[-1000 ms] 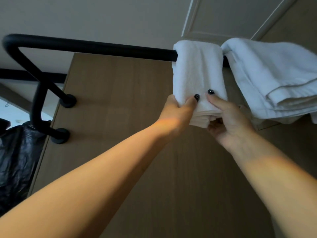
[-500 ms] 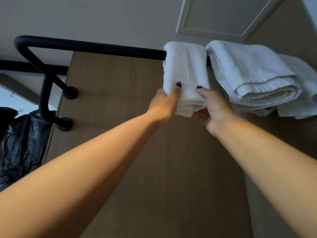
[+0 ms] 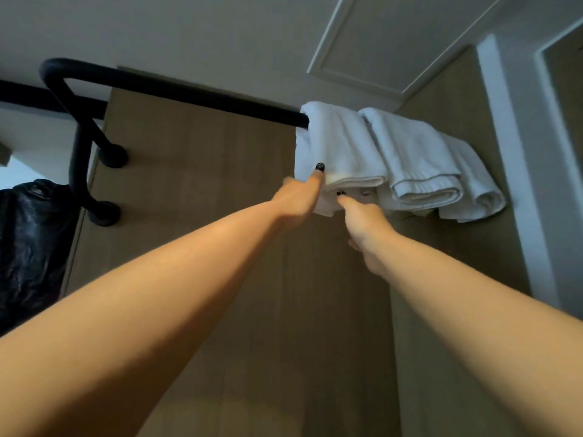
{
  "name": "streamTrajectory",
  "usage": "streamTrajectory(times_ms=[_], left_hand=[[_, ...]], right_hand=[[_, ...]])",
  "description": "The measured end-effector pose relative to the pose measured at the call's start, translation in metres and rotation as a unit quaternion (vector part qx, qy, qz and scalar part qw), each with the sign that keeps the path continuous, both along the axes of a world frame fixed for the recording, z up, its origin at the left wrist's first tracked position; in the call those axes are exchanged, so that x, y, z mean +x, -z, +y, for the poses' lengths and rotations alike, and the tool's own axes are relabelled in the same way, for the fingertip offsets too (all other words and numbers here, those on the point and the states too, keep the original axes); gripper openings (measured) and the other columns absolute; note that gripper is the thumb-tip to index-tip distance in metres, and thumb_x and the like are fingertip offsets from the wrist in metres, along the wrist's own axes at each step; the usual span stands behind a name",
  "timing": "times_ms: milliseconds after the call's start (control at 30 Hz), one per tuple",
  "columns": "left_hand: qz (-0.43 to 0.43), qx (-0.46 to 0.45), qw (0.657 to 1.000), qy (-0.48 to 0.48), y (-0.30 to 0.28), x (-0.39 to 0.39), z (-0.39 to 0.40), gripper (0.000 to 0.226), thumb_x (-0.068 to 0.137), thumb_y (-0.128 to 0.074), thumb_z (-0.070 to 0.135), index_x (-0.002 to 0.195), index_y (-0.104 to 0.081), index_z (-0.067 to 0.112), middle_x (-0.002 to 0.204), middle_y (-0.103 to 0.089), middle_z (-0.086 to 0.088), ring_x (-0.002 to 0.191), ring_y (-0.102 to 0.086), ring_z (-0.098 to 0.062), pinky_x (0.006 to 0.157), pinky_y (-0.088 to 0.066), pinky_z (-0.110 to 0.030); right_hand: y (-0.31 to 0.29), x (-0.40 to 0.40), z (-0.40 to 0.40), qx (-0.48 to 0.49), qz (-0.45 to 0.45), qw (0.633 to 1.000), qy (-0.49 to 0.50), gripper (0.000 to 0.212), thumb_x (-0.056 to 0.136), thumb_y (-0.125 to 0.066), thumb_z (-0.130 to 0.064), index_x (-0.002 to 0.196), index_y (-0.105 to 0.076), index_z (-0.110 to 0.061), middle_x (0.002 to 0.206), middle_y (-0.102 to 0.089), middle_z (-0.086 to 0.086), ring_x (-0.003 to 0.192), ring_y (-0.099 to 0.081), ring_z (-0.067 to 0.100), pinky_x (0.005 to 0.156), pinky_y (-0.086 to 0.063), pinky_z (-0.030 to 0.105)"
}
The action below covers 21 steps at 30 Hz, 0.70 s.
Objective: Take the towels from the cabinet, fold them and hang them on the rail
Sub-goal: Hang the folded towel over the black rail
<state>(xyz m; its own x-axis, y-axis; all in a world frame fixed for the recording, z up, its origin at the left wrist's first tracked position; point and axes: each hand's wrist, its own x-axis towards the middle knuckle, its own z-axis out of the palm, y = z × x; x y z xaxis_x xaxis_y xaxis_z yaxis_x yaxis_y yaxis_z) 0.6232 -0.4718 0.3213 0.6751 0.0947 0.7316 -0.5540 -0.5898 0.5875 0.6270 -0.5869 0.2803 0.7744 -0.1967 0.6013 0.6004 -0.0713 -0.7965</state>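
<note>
A folded white towel (image 3: 339, 143) hangs over the black rail (image 3: 189, 93), high up against the brown wooden panel. My left hand (image 3: 298, 198) pinches the towel's lower left edge, thumb on its front. My right hand (image 3: 362, 222) touches its lower hem from below, and whether those fingers grip is hard to tell. Two more folded white towels hang on the same rail to the right: a second towel (image 3: 416, 159) and a third towel (image 3: 476, 187).
The rail bends down at its left end to two round wall mounts (image 3: 105, 184). A black plastic bag (image 3: 30, 244) hangs at the far left. A white door frame (image 3: 517, 171) stands right of the towels, and a ceiling panel (image 3: 394, 42) lies above.
The view has swung left and down, so the towels sit further right. My hands have slid lower on the towel, to its bottom edge. The third towel is now fully in sight.
</note>
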Motion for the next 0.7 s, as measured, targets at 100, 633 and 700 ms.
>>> streamTrajectory(times_ms=[100, 633, 700], left_hand=[[0.029, 0.055, 0.998, 0.0, 0.017, -0.023, 0.024, 0.085, 0.099, -0.026, 0.063, 0.153, -0.014, -0.001, 0.148, -0.04, -0.018, 0.126, -0.045, -0.03, 0.085, -0.033, -0.03], [0.102, 0.246, 0.963, -0.051, 0.11, -0.138, 0.149, 0.077, 0.102, -0.029, 0.054, 0.157, 0.003, 0.011, 0.16, -0.028, -0.003, 0.148, -0.024, -0.02, 0.11, -0.023, -0.028], [0.108, 0.251, 0.96, -0.065, 0.122, -0.151, 0.158, 0.076, 0.102, -0.03, 0.052, 0.157, 0.0, 0.01, 0.159, -0.029, -0.004, 0.148, -0.023, -0.018, 0.11, -0.023, -0.026]], right_hand=[[0.013, -0.027, 0.009, -0.114, -0.002, 0.989, 0.092, 0.064, 0.098, -0.048, -0.045, 0.148, -0.034, -0.008, 0.15, -0.04, 0.009, 0.134, -0.042, 0.03, 0.096, -0.035, 0.035], [0.065, -0.158, 0.056, -0.501, -0.017, 0.842, 0.2, 0.071, 0.101, -0.045, -0.042, 0.157, -0.01, -0.014, 0.163, -0.014, 0.002, 0.147, -0.024, 0.025, 0.113, -0.031, 0.039], [0.072, -0.164, 0.062, -0.512, -0.013, 0.84, 0.181, 0.072, 0.101, -0.045, -0.041, 0.157, -0.007, -0.015, 0.164, -0.013, 0.002, 0.147, -0.024, 0.025, 0.113, -0.031, 0.039]])
